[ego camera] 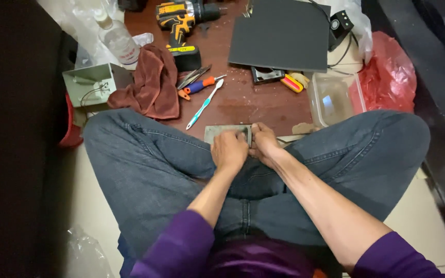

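Observation:
I sit cross-legged in jeans on the floor. A flat grey metal plate rests in front of my crossed legs. My left hand is closed on its near edge. My right hand grips the plate's right end, fingers curled. What lies under my fingers is hidden.
On the brown board ahead lie a toothbrush, pliers with orange and blue handles, a yellow cordless drill, a reddish cloth, a dark flat panel, a clear plastic tub, a red bag, a metal box and a bottle.

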